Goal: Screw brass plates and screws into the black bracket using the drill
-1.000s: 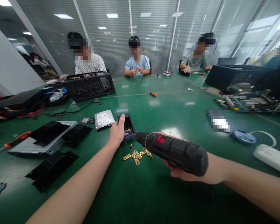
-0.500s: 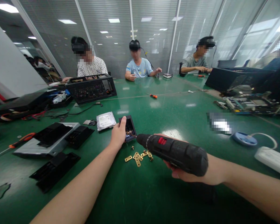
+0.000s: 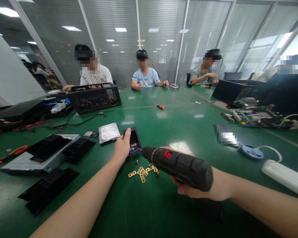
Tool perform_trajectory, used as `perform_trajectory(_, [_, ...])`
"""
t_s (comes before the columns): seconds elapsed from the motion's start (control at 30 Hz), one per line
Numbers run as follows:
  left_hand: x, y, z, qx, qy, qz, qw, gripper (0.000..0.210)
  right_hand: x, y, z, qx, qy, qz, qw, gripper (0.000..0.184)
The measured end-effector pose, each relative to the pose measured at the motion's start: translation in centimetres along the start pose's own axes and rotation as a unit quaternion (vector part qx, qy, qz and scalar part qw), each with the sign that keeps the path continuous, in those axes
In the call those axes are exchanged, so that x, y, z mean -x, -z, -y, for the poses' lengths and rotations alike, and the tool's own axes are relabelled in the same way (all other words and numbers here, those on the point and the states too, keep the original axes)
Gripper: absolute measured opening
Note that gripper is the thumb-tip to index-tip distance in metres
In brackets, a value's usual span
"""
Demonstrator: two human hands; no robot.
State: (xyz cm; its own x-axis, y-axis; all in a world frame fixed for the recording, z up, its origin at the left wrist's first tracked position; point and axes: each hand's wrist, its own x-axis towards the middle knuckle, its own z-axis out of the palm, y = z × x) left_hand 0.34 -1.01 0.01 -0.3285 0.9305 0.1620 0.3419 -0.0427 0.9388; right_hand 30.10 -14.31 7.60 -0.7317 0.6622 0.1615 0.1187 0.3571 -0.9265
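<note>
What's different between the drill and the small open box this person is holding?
The drill is in the right hand, while the box is held by the left hand. The drill is bulky and rounded; the box looks smaller and square-cornered. The drill bears a red patch, whereas the box shows brass-colored pieces inside. Both are mostly black.

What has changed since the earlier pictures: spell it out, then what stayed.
Opposite, the person in light blue parted their hands, one hand reaching towards the picture's right. The grey-shirted person's hand moved right, towards the dark case. Unchanged: left hand gripping the black tray, right hand holding the drill.
</note>
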Motion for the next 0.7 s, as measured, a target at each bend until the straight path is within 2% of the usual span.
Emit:
perform_trajectory(0.13, [-0.07, 0.0, -0.16, 0.001, 0.031, 0.014, 0.999, 0.085, -0.04, 0.07, 0.38, 0.016, -0.027, 0.007, 0.999, 0.103])
perform_trajectory(0.43, [0.33, 0.06, -0.89, -0.029, 0.026, 0.009, 0.999, 0.086, -0.13, -0.2, -0.04, -0.018, -0.017, -0.001, 1.0, 0.101])
perform_trajectory(0.7, [-0.04, 0.01, 0.1, -0.016, 0.016, 0.012, 1.0, 0.085, 0.15, -0.03, -0.01, -0.011, -0.017, 0.004, 1.0, 0.1])
